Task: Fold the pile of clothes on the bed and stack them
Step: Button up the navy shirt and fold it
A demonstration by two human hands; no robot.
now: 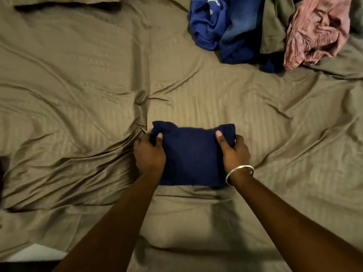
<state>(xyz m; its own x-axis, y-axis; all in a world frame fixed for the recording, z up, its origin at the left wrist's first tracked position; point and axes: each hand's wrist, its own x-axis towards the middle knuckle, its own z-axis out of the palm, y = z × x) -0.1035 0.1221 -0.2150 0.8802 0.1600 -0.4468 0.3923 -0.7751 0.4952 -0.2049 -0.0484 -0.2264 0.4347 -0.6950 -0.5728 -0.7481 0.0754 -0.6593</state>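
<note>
The bed [78,79] wears a rumpled olive-tan sheet with faint woven stripes, its creases running toward the middle. A folded navy garment [192,156] lies flat on it near the front edge. Well apart, at the far right, a crumpled blue garment [220,26] lies just beside a bunched dusty-pink one [318,34], with an olive cloth [275,26] between them

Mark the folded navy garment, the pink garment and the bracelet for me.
folded navy garment [191,154], head view, centre of top face.
pink garment [318,30], head view, crumpled middle.
bracelet [238,169], head view, band on the right wrist.
</note>
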